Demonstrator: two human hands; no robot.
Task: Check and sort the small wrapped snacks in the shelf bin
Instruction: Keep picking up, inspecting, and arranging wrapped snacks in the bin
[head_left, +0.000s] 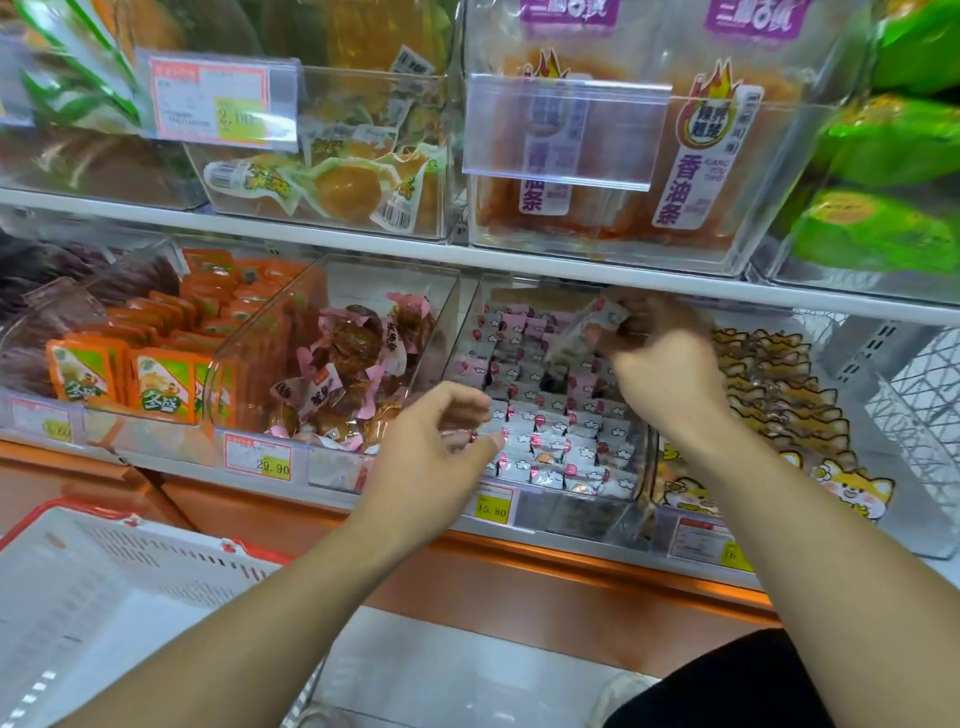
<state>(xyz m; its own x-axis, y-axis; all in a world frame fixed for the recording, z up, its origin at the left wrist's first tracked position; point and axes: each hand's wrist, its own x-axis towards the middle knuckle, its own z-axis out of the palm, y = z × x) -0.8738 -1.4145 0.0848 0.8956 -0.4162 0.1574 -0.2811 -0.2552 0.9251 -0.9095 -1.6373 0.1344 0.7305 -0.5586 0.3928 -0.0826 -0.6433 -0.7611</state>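
Checking step under way: right hand (660, 364) is pinching one wrapped snack (587, 325) above the rear of the shelf bin (587, 506). Left hand (441, 441) is hovering loosely curled, holding nothing, at the front rows. Next, judged: inspecting, then re-seating it.

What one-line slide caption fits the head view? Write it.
Right hand lifts a wrapped snack above the clear bin; left hand hovers at its front.
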